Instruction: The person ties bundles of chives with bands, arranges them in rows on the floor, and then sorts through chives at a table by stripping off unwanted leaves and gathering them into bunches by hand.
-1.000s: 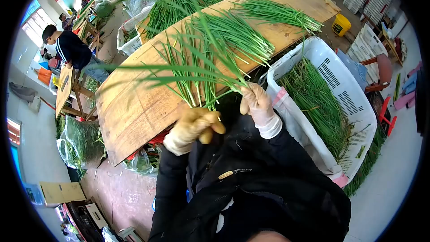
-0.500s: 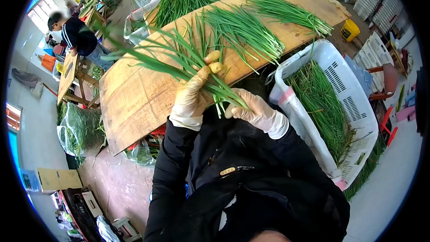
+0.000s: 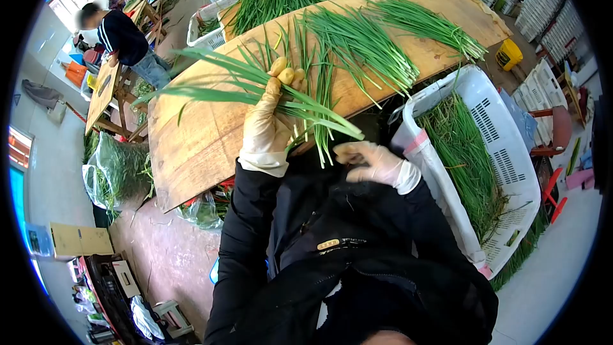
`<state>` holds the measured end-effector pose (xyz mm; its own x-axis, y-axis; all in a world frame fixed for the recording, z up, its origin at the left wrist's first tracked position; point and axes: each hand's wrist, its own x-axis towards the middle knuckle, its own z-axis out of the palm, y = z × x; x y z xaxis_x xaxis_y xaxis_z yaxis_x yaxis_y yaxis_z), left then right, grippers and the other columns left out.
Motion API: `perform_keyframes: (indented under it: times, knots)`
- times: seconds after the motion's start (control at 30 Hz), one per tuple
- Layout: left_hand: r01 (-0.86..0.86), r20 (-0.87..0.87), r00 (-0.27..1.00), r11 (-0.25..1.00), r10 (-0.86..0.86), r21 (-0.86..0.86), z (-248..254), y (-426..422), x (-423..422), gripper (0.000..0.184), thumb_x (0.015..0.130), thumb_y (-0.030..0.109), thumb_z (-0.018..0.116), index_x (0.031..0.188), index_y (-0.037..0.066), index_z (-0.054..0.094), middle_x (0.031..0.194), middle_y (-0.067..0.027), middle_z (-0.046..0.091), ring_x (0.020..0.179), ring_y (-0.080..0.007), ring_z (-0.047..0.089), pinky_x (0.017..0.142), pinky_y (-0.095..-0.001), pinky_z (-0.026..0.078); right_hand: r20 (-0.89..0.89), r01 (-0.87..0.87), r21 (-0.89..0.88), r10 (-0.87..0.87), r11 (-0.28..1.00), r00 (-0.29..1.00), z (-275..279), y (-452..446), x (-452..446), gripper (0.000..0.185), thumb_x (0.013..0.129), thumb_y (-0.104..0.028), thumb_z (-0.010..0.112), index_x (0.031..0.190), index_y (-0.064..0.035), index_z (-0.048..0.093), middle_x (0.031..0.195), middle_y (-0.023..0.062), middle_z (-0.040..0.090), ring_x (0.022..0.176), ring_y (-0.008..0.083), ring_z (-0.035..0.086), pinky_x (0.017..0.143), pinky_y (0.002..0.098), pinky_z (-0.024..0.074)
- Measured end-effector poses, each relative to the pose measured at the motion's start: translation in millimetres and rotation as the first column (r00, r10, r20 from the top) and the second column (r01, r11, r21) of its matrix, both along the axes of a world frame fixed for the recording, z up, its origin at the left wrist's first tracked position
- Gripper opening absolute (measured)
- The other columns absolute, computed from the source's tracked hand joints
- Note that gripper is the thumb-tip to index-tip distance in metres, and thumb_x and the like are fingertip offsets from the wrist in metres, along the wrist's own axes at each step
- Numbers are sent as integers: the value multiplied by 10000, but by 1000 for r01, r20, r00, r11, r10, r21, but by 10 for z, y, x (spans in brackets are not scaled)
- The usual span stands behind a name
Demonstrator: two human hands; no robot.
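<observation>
My gloved left hand (image 3: 271, 115) is closed around a small bunch of green stalks (image 3: 319, 114) over the near edge of the wooden board (image 3: 191, 140). The pale stem ends point right and down. Just right of those ends, my gloved right hand (image 3: 373, 165) is apart from the stalks, its fingers partly spread and nothing visible between them. Behind my left hand, thin loose stalks (image 3: 324, 76) lie on the board. A thick pile of stalks (image 3: 364, 45) rests farther right, with another pile (image 3: 428, 24) beyond it.
At the right stands a white crate (image 3: 520, 172) of green stalks with a cloth over its near side. More greens (image 3: 271, 0) are heaped behind the board. A yellow bucket (image 3: 508, 55) is at the far right. A person (image 3: 124, 38) stands by a table at the left.
My left hand has moved from beneath the stems to gripping the bunch. My right hand, earlier on the stalks, has let go and drawn slightly right and down.
</observation>
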<state>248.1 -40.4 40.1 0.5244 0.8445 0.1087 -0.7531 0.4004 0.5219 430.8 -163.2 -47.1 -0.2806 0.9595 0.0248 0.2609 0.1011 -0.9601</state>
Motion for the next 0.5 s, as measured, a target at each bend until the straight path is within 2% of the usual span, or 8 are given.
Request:
perform_keyframes:
  times: [0.03, 0.07, 0.17, 0.2, 0.23, 0.4, 0.43, 0.5]
  knots:
    - [-4, 63, 998, 1000, 4, -6, -3, -21, 49, 340, 829, 125, 518, 1135, -2, 443, 967, -79, 573, 977, -210, 505, 945, -334, 361, -180, -40, 26, 44, 999, 983, 39, -8, -130, 619, 706, -264, 681, 1207, -42, 393, 1185, 93, 458, 1091, 174, 434, 897, 306, 353]
    - [-6, 123, 992, 1000, 8, -16, -13, -53, 93, 330, 830, 126, 518, 1127, 0, 449, 974, -74, 574, 979, -205, 504, 950, -338, 355, -118, -19, 119, 34, 993, 992, 96, 23, -198, 851, 644, -338, 725, 1301, -73, 252, 1261, 74, 374, 1161, 176, 346, 932, 317, 309]
    - [7, 61, 998, 999, -5, -35, -30, -173, 188, 333, 830, 133, 520, 1128, 8, 437, 952, -57, 556, 954, -174, 485, 914, -317, 369, -694, 160, 48, -83, 986, 715, 273, 180, -547, 787, 646, -353, 723, 1250, -32, 334, 1215, 66, 403, 1133, 163, 347, 916, 316, 313]
    - [88, 104, 991, 996, -89, 12, -68, -168, 199, 333, 827, 149, 531, 1114, 17, 424, 948, -35, 516, 935, -155, 452, 891, -300, 365, -704, 247, 107, -102, 963, 703, 261, 243, -620, 602, 722, -264, 671, 1195, -13, 396, 1159, 76, 455, 1041, 165, 440, 846, 309, 377]
    - [87, 104, 991, 996, -88, 11, -90, -163, 180, 333, 827, 149, 531, 1114, 17, 424, 948, -35, 516, 935, -155, 452, 891, -300, 365, -775, 321, -65, -251, 945, 581, 225, 251, -711, 364, 790, -154, 588, 1097, 3, 469, 1019, 100, 541, 898, 164, 521, 749, 295, 429]
    - [-57, -92, 994, 997, 61, 44, -175, 33, -199, 410, 813, 209, 545, 1156, 23, 420, 1031, -82, 523, 935, -195, 498, 865, -317, 395, -898, -218, 44, 134, 975, 418, 212, 201, -699, 129, 833, -98, 512, 883, 20, 496, 691, 54, 506, 725, 160, 510, 692, 293, 422]
    - [-9, -52, 999, 993, 15, 116, -284, 196, -413, 438, 815, 208, 539, 1186, 18, 404, 1085, -102, 522, 947, -213, 511, 895, -333, 390, -759, -179, 42, 148, 983, 634, 258, 70, -623, 150, 849, -131, 494, 847, 19, 500, 702, 49, 498, 710, 159, 501, 699, 294, 410]
    - [-167, -154, 974, 986, 166, 2, -121, 295, -728, 478, 826, 178, 514, 1230, -10, 344, 1037, -95, 546, 976, -210, 514, 904, -325, 413, -666, -241, 2, 181, 970, 724, 293, -135, -333, 205, 856, -184, 493, 802, 13, 521, 725, 60, 514, 714, 166, 519, 689, 293, 423]
